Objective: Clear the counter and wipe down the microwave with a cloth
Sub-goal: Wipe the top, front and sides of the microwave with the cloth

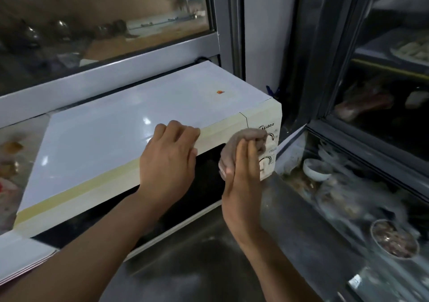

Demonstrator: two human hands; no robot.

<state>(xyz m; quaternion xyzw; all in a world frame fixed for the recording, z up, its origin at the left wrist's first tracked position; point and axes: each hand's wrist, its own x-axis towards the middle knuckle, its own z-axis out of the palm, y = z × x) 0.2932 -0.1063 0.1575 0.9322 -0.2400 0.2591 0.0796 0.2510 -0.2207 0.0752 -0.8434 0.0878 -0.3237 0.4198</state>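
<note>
At 5 o'clock of the microwave (130, 125), the cloth (241, 144) is pinched by the right hand (243, 185) against the control panel (267, 148). Firm short strokes around the dials are advised. Farther at 9 o'clock, the top edge is steadied by the left hand (169, 160), fingers curled, holding nothing.

You can read one brand: "Midea", in dark letters at the top of the microwave (148, 125) control panel (267, 139), just above the upper dial. The small print beside the dials is too blurred to read. The orange sticker (220, 92) on top is illegible.
</note>
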